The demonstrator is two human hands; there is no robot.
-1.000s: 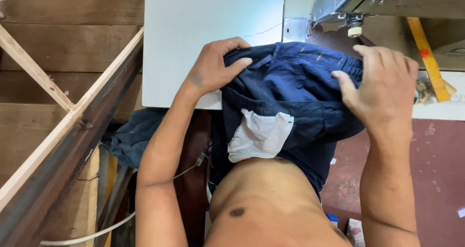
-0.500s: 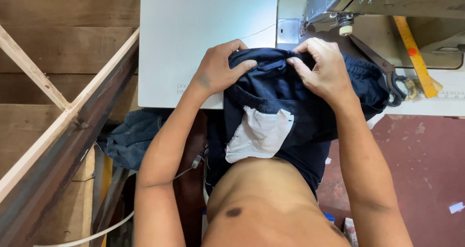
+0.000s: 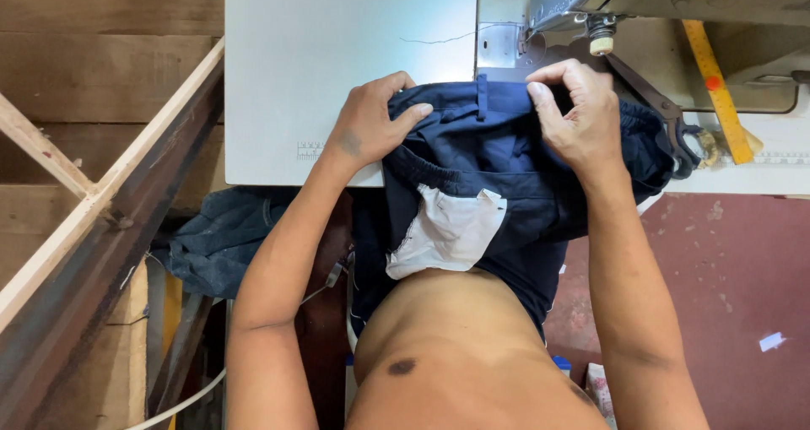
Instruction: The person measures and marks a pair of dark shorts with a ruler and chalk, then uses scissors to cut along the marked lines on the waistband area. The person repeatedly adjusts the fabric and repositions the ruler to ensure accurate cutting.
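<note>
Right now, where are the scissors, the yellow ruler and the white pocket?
scissors (image 3: 666, 122), head view, on the dark blades.
yellow ruler (image 3: 717, 88), head view, mid-length by the red spot.
white pocket (image 3: 447, 236), head view, centre of the lining.

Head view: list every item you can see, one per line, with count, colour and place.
Trousers: one, dark navy, bunched at the table's near edge, gripped by both hands.
Pocket lining: one, white, hanging out below the waistband.
Belt loop: one, navy, on the waistband between the hands.
Table: one, white top, upper centre.
Sewing machine: one, grey, top right on the table.
Ruler: one, yellow, right of the machine.
Scissors: one, dark, lying beside the ruler.
Denim cloth: one heap, blue, below the table, left.
Wooden beams: pale, far left.
Floor: red-brown, right.
Left hand: one, gripping the waistband.
Right hand: one, pinching the waistband.
</note>
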